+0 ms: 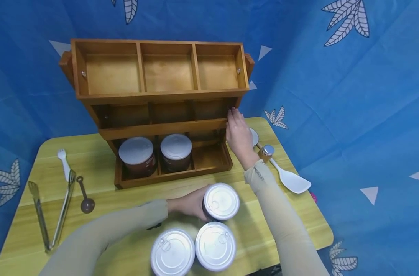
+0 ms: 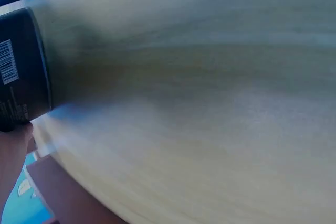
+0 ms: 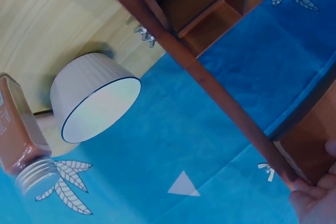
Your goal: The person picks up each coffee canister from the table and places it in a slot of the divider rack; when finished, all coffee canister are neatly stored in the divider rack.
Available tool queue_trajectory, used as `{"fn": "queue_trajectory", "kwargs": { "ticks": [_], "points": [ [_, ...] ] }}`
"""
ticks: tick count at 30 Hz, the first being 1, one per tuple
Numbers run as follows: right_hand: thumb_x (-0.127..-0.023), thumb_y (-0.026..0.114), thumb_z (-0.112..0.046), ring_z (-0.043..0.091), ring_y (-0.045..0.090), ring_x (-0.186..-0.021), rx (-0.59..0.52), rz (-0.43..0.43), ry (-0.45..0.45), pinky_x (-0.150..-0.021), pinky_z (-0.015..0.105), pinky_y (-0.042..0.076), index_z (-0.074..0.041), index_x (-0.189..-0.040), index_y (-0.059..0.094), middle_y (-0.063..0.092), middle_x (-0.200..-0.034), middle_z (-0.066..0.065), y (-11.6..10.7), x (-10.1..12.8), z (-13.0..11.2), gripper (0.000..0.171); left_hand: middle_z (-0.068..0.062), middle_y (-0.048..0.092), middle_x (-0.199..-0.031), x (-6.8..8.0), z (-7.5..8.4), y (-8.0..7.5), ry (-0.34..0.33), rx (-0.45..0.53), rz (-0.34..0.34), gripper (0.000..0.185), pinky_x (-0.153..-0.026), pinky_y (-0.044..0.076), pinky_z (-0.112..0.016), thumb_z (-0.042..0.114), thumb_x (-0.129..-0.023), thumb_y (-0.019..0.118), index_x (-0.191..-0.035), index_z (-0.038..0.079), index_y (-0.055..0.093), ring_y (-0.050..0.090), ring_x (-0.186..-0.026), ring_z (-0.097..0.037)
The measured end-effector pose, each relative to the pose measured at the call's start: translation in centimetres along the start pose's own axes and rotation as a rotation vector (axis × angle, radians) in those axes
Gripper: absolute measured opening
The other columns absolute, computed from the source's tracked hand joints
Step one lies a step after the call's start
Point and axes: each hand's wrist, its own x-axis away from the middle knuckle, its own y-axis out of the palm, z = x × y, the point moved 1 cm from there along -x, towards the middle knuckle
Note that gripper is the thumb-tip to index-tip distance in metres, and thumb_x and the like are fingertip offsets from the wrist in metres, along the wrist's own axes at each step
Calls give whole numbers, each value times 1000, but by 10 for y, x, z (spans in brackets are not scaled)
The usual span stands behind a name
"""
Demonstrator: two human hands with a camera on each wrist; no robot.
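Observation:
A wooden three-tier rack (image 1: 161, 92) stands at the back of the yellow table (image 1: 299, 214). Its bottom tier holds two dark cans with silver lids (image 1: 137, 155) (image 1: 176, 151); the right bottom compartment is bare. My left hand (image 1: 186, 203) grips a third such can (image 1: 221, 201) from its left side, in front of the rack; the left wrist view shows this can's dark barcoded wall (image 2: 21, 72) beside my hand (image 2: 13, 150). Two more cans (image 1: 172, 253) (image 1: 215, 245) stand at the near edge. My right hand (image 1: 238, 134) touches the rack's right end with straight fingers (image 3: 315, 200).
Metal tongs (image 1: 50, 214), a white fork (image 1: 62, 163) and a small dark scoop (image 1: 85, 195) lie on the left of the table. On the right are a white paddle (image 1: 288, 178), a small brown bottle (image 1: 266, 152) (image 3: 23, 140) and a white cup (image 3: 94, 98). Blue cloth surrounds the table.

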Motion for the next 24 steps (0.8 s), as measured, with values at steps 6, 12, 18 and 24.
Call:
{"fn": "queue_trajectory", "kwargs": {
  "ticks": [6, 12, 18, 24],
  "points": [
    [-102, 47, -11, 34, 46, -139, 14, 13, 0, -118, 43, 37, 5, -140, 49, 48, -148, 21, 1, 0, 0, 41, -6, 51, -145, 1, 24, -14, -64, 15, 163, 115, -122, 30, -42, 10, -56, 94, -151, 16, 29, 47, -137, -23],
    [-101, 48, -10, 34, 46, -139, 10, 32, -8, -118, 43, 38, 6, -140, 49, 49, -147, 22, 0, -1, 0, 41, -11, 51, -143, -14, 43, -31, -146, -89, 476, 113, -118, 36, -47, 15, -56, 95, -149, 11, 31, 49, -134, -28],
    [-102, 47, -11, 34, 44, -140, 31, -12, -12, -119, 42, 36, 6, -141, 48, 47, -149, 22, 1, 0, -1, 42, -15, 44, -146, -31, 42, -42, -249, -134, 680, 113, -118, 36, -47, 17, -58, 94, -150, 8, 28, 45, -136, -31],
    [-100, 51, -10, 34, 47, -138, 59, 16, -14, -118, 42, 37, 5, -139, 50, 49, -147, 22, 0, 0, -1, 42, -18, 43, -146, -54, 35, -50, -320, -176, 783, 113, -114, 41, -47, 24, -62, 93, -150, 4, 25, 47, -134, -33]
  ]
}}
